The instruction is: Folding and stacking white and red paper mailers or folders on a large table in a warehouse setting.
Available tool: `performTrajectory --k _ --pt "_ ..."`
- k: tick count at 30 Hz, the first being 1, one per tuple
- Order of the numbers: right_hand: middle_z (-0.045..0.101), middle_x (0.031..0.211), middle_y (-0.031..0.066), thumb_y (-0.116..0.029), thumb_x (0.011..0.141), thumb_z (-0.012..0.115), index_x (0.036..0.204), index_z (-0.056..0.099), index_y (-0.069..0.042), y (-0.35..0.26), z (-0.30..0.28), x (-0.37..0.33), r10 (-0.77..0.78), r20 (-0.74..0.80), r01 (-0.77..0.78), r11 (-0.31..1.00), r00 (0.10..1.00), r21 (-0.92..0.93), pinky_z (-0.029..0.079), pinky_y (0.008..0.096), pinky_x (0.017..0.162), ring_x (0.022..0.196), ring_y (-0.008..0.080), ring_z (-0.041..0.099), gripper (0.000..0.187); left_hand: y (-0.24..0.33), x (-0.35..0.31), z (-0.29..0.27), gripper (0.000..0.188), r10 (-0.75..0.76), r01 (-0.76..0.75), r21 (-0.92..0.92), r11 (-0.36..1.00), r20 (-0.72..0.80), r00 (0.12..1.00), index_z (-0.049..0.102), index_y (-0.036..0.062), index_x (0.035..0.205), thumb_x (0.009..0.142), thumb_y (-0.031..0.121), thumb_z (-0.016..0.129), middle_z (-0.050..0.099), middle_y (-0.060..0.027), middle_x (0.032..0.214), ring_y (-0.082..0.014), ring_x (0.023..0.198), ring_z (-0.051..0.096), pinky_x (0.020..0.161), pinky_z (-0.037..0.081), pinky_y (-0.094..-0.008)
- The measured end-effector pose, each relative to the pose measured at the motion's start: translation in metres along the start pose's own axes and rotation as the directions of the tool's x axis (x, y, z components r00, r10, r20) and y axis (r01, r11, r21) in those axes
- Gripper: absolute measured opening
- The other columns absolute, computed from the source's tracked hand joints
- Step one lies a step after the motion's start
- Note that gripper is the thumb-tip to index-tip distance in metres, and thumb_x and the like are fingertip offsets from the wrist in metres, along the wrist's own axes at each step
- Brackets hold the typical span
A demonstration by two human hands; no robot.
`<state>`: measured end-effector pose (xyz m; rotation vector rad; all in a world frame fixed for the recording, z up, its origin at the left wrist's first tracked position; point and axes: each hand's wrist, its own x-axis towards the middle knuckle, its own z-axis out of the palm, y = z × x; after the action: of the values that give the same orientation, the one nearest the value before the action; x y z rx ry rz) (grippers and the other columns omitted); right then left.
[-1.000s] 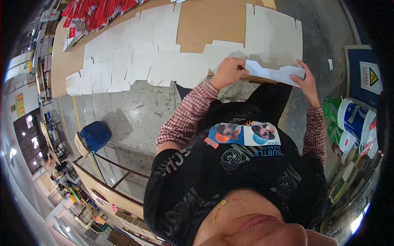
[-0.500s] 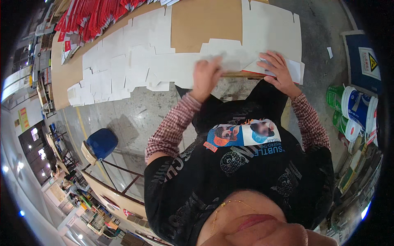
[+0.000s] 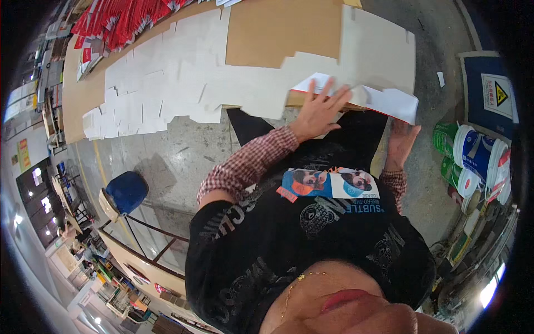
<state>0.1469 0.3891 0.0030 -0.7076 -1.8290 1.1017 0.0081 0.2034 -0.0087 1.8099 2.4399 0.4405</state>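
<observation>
A large white cardboard sheet [image 3: 378,50] lies at the right end of the table's white row. Its near edge has folded flaps with a thin red line along them. My left hand [image 3: 321,114] rests on the near edge with fingers spread, beside a turned-over white flap [image 3: 314,82]. Just below the corner of the right flap [image 3: 392,104] is my right hand [image 3: 401,146]. Its fingertips are partly hidden by the flap and blurred, so whether they grip it does not show.
More white die-cut cardboard sheets [image 3: 167,78] overlap leftward along the brown table surface [image 3: 283,33]. Red folded pieces [image 3: 119,22] are heaped at the far left. Buckets [image 3: 478,150] stand on the floor at right, and a blue stool [image 3: 127,192] stands at left.
My left hand has moved right onto the sheet's near edge. My right hand has come off the top of the sheet, down to below its right corner. The right flap now shows more fully.
</observation>
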Motion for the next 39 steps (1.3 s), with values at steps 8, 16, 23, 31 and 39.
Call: performTrajectory --k 8,16,23,31,39 --pt "0.019 0.148 0.0140 -0.017 0.082 0.054 0.140 0.030 -0.008 -0.035 0.063 0.049 -0.333 0.732 0.661 0.721 0.594 -0.208 0.013 0.0428 0.111 0.138 0.0304 0.014 0.063 0.028 0.014 -0.003 0.085 0.185 -0.141 -0.200 0.970 0.219 0.958 0.038 0.0036 0.131 0.066 0.049 0.068 0.034 -0.0161 0.138 -0.0347 0.132 0.025 0.106 0.014 -0.0575" --pt "0.016 0.149 0.0135 -0.020 0.087 0.053 0.141 0.026 -0.012 -0.028 0.060 0.065 -0.288 0.489 0.288 0.954 0.823 0.076 0.015 0.0441 0.111 0.137 0.0293 0.016 0.061 -0.080 -0.031 -0.071 0.021 -0.004 0.017 -0.084 0.996 0.154 0.988 0.063 0.0041 0.084 0.077 0.023 0.060 0.061 -0.0135 0.075 -0.0252 0.074 0.062 0.069 0.047 -0.0386" --pt "0.015 0.149 0.0137 -0.049 0.084 0.052 0.141 0.028 -0.014 0.005 0.084 0.035 -0.301 0.791 0.734 0.629 0.533 -0.256 0.011 0.0549 0.107 0.134 0.0410 0.013 0.071 -0.154 0.013 -0.066 0.042 -0.100 0.280 -0.417 0.865 0.402 0.910 0.064 -0.0030 0.084 0.070 0.036 0.073 0.065 -0.0120 0.075 -0.0200 0.069 0.060 0.065 0.047 -0.0317" --pt "0.047 0.120 0.0103 -0.033 0.081 0.062 0.121 0.053 -0.009 -0.016 0.121 0.044 -0.028 0.965 0.382 0.921 0.260 -0.076 0.037 0.0415 0.094 0.111 0.0289 0.046 0.047 -0.109 -0.079 -0.040 0.020 -0.660 0.594 -0.309 0.743 -0.187 0.727 0.060 0.0015 0.082 0.072 0.017 0.068 0.060 -0.0118 0.068 -0.0220 0.061 0.059 0.055 0.046 -0.0326" --pt "0.048 0.120 0.0129 -0.038 0.077 0.064 0.109 0.060 -0.008 -0.026 0.161 0.028 -0.420 0.901 0.517 0.798 0.109 0.310 0.039 0.0397 0.092 0.109 0.0299 0.047 0.043 -0.045 -0.113 -0.025 0.070 -0.293 0.273 0.378 0.885 -0.002 0.956 0.027 0.0050 0.139 0.075 0.012 0.054 0.033 -0.0112 0.142 -0.0260 0.130 0.032 0.105 0.025 -0.0520"
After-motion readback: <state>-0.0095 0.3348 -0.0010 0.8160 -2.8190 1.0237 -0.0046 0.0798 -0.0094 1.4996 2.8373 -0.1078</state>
